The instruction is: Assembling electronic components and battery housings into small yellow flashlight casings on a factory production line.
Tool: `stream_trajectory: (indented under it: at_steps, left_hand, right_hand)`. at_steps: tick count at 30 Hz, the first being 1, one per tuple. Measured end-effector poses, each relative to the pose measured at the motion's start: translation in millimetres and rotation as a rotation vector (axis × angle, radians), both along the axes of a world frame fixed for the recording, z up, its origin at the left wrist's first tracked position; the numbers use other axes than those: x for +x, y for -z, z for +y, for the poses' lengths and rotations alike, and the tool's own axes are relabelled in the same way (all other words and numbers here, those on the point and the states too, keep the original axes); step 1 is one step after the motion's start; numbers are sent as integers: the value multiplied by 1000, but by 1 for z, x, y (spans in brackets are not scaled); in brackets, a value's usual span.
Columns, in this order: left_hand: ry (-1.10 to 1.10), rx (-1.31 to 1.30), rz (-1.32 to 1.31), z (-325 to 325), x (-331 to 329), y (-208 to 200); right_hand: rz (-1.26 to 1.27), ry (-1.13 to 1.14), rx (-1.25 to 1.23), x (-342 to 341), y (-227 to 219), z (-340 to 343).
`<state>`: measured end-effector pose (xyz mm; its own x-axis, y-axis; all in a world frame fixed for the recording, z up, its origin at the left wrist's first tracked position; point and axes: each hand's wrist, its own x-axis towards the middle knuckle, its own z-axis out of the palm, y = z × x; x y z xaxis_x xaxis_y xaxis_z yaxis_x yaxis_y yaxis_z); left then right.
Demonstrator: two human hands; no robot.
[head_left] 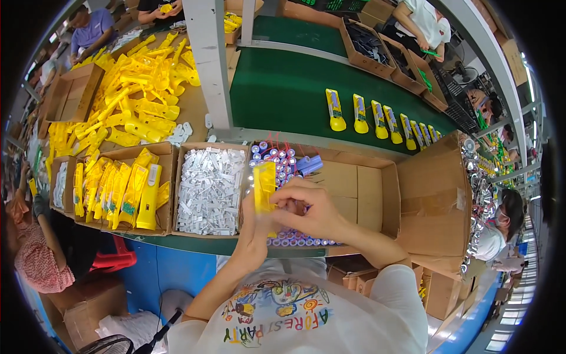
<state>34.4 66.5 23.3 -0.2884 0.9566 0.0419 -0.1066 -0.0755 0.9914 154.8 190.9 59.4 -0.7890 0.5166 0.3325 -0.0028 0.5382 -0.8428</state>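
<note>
Green surface (283, 88) carries open brown cardboard box (369, 192). Above it, left hand (252, 231) and right hand (313, 207) meet at long yellow plastic casing (264, 179): left fingers grip it; right fingers bent, blurred, can't tell if pinching. Purple cylindrical cells (310, 166) lie in box below.

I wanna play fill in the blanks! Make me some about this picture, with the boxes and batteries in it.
1. The held shell is coloured ____.
2. In the picture, the white parts lie to the ____ of the batteries.
3. The table under the row of shells is coloured ____.
4. The stool on the floor is coloured ____.

Missing words: yellow; left; green; red.
</note>
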Motion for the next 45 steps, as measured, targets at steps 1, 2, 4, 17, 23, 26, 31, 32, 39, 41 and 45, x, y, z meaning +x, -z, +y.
stream_trajectory:
  at_steps: [1,2,4,17,23,26,31,32,39,41,45]
  left_hand:
    - [28,13,24,-1,1,-1]
    - [25,13,26,-3,1,5]
    - [-93,96,252,-6,1,24]
    - [-112,15,3,-2,5,17]
    - [103,-36,-300,-5,4,0]
    - [65,-109,-358,-4,7,-6]
    - [102,-92,-302,-13,5,8]
    - [103,-97,-317,-14,5,8]
    - [66,-89,-333,-22,-8,12]
    - [59,-103,-281,-30,-17,7]
    - [39,-138,-354,-48,-43,5]
  right_hand:
    - [-24,44,-71,-3,-2,-4]
    - [-22,41,-71,-5,-5,-8]
    - [-33,50,-414,-9,-7,-15]
    - [82,-4,248,13,19,-24]
    - [-310,143,623,28,57,104]
    - [-214,-19,663,24,56,103]
    - [39,61,988,22,2,19]
    - [47,56,989,21,-4,6]
    - [-171,-181,919,7,-11,-32]
    - [-170,-182,950,2,3,-39]
    - [-117,-178,1241,-30,12,-46]
